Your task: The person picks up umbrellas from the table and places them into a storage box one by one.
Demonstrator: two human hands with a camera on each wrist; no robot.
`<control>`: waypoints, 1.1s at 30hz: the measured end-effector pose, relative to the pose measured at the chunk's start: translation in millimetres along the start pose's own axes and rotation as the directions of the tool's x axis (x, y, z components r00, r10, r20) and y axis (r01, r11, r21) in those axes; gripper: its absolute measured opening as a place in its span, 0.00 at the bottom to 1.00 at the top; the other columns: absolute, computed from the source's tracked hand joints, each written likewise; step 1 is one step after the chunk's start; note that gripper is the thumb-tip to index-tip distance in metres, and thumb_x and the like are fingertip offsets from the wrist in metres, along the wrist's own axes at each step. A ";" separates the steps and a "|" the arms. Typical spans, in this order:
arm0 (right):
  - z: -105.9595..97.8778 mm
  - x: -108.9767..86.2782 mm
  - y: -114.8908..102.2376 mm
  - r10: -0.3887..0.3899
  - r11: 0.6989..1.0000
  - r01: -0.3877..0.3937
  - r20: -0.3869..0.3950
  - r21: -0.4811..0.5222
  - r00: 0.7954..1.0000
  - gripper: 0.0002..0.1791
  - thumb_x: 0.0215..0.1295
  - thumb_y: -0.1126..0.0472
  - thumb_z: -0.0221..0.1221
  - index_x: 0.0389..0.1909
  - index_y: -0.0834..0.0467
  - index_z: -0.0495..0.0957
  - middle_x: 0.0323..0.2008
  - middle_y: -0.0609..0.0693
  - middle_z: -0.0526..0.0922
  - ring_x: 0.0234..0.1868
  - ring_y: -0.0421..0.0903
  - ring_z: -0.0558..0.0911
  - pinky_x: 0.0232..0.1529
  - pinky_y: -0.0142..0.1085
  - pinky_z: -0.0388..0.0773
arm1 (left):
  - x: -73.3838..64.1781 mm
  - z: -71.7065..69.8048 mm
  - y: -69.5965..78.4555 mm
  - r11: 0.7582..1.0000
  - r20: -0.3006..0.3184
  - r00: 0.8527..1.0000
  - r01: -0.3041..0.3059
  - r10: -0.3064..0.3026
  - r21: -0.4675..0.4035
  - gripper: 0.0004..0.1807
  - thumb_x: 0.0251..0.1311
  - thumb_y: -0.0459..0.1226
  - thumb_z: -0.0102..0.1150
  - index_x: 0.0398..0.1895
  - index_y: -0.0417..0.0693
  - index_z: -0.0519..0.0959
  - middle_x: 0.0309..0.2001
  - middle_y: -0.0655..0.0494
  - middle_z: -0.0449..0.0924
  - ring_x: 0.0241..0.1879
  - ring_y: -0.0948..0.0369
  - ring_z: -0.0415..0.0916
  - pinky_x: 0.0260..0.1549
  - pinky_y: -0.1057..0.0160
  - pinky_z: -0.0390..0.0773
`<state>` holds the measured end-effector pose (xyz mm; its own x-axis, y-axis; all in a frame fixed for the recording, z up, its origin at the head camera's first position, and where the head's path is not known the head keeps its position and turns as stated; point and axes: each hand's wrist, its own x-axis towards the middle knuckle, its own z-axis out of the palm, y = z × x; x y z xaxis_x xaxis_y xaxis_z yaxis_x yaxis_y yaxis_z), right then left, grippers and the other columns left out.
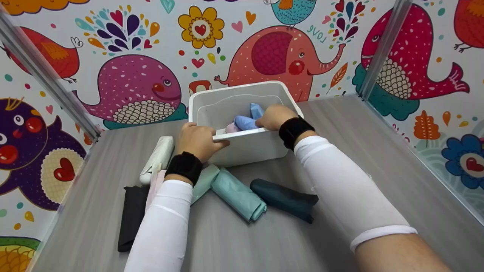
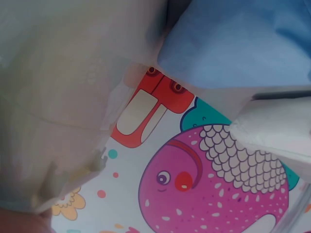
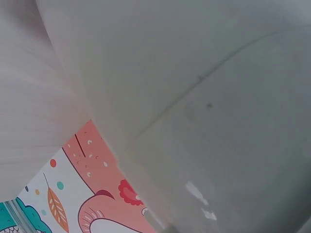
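right hand [image 1: 278, 117] on blue bundle [image 1: 245, 122] — in bin [image 1: 251, 149]

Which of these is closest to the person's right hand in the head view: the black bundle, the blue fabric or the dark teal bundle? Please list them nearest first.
Ordered from the right hand:
1. Blue fabric: inside the white bin, right at the hand.
2. Dark teal bundle: on the table, in front of the bin.
3. Black bundle: on the table's left side.

White bin [image 1: 249, 149], blue bundle [image 1: 245, 122]
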<state>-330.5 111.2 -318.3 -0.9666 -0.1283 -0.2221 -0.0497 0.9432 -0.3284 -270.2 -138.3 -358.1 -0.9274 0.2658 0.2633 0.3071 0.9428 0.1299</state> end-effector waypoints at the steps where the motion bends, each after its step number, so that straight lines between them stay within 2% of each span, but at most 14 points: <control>1: 0.1 0.0 0.2 0.001 1.000 -0.001 -0.002 0.004 1.000 0.31 0.70 0.40 0.59 0.54 0.65 0.86 0.60 0.62 0.83 0.58 0.58 0.81 0.67 0.53 0.76 | 0.0 0.1 0.0 1.000 0.002 1.000 0.002 -0.002 -0.001 0.29 0.63 0.63 0.67 0.27 0.46 0.87 0.21 0.51 0.84 0.37 0.50 0.86 0.71 0.46 0.66; 8: 0.8 1.1 2.0 -0.026 1.000 0.025 -0.027 -0.010 0.999 0.25 0.69 0.46 0.60 0.48 0.65 0.88 0.57 0.62 0.86 0.52 0.57 0.81 0.62 0.53 0.78 | 0.7 0.8 -0.6 1.000 0.007 1.000 -0.003 0.003 0.006 0.29 0.63 0.63 0.66 0.25 0.47 0.85 0.20 0.51 0.84 0.36 0.49 0.86 0.71 0.45 0.66; 11: 0.6 0.8 2.0 -0.037 0.999 0.037 -0.024 -0.015 0.999 0.25 0.69 0.47 0.60 0.49 0.66 0.88 0.57 0.62 0.86 0.51 0.57 0.81 0.62 0.53 0.78 | 1.2 1.0 -0.7 1.000 0.006 1.000 -0.006 0.006 0.008 0.29 0.63 0.63 0.66 0.23 0.47 0.83 0.20 0.52 0.83 0.35 0.49 0.85 0.70 0.44 0.66; 17: -0.1 -0.1 2.8 -0.047 0.999 0.047 0.001 0.023 0.999 0.25 0.67 0.47 0.62 0.48 0.65 0.88 0.53 0.61 0.88 0.48 0.56 0.81 0.61 0.52 0.79 | 0.8 0.7 -0.3 1.000 -0.008 1.000 -0.015 0.015 0.000 0.29 0.62 0.63 0.67 0.22 0.48 0.84 0.20 0.52 0.83 0.35 0.49 0.86 0.69 0.44 0.67; 22: -0.2 0.2 3.9 -0.071 0.997 0.070 0.020 0.019 0.997 0.28 0.66 0.43 0.63 0.47 0.65 0.89 0.53 0.61 0.88 0.49 0.55 0.81 0.61 0.52 0.79 | 0.4 -0.2 0.1 1.000 -0.003 1.000 -0.012 0.012 -0.002 0.28 0.62 0.62 0.67 0.25 0.47 0.86 0.21 0.51 0.84 0.36 0.49 0.86 0.69 0.44 0.67; 27: -0.6 0.8 4.0 -0.074 0.997 0.072 0.074 0.022 0.995 0.35 0.69 0.38 0.59 0.56 0.65 0.85 0.60 0.61 0.84 0.57 0.57 0.81 0.66 0.53 0.76 | 0.1 -0.4 0.3 1.000 0.001 1.000 -0.007 0.007 -0.009 0.28 0.62 0.62 0.68 0.25 0.47 0.86 0.20 0.51 0.84 0.36 0.49 0.86 0.69 0.44 0.67; 33: -1.5 1.5 3.3 -0.055 0.998 0.054 0.137 0.014 0.989 0.40 0.74 0.35 0.53 0.69 0.66 0.75 0.68 0.62 0.78 0.66 0.59 0.78 0.73 0.55 0.70 | -0.1 -0.2 0.0 1.000 -0.001 1.000 -0.010 0.010 -0.012 0.28 0.62 0.62 0.68 0.24 0.47 0.85 0.20 0.51 0.84 0.35 0.49 0.86 0.69 0.45 0.66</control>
<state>-332.5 114.5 -318.3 -0.9186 -0.2212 -0.3276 -0.0981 0.9304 -0.3531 -270.1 -138.3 -357.8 -0.9241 0.2749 0.2653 0.3188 0.9377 0.1386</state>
